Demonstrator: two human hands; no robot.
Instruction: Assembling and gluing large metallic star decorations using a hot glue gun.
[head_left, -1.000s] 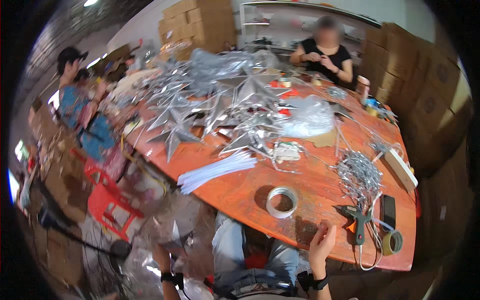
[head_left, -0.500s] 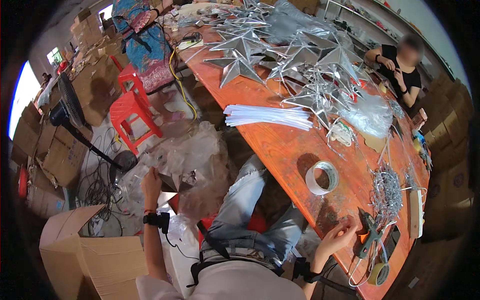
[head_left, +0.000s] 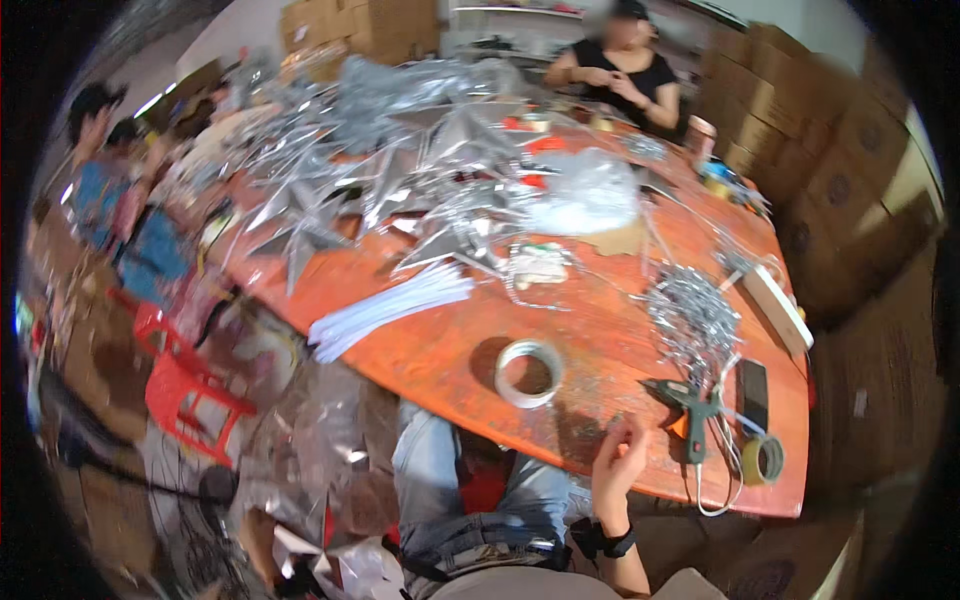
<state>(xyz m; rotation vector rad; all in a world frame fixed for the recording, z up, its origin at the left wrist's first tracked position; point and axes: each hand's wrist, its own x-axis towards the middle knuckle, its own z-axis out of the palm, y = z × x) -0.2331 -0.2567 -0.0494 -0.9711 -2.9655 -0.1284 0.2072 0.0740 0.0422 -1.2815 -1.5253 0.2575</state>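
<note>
My left hand (head_left: 259, 540), low at the left beside my legs, is closed on a shiny silver star (head_left: 293, 543); motion blur hides its fingertips. Over the near table edge my right hand (head_left: 618, 462) is raised with its fingers curled together. Whatever it may hold is too small to make out. A roll of clear tape (head_left: 529, 373) lies on the table to its left. Right of the hand are a green glue gun (head_left: 697, 425), a yellowish tape roll (head_left: 762, 459) and a dark phone (head_left: 752, 395). Behind them sits a heap of silver tinsel (head_left: 693, 318).
Silver stars (head_left: 300, 225) and clear plastic bags (head_left: 585, 190) pile up across the orange table (head_left: 440, 375). White strips (head_left: 390, 308) lie near its left edge. A red stool (head_left: 195, 395) stands on the left. A co-worker (head_left: 620, 75) sits across; cardboard boxes (head_left: 850, 170) line the right.
My view has swung right and up, so the table fills more of it. My left hand, with the silver star, now appears lower at the left. My right hand stays near the table edge.
</note>
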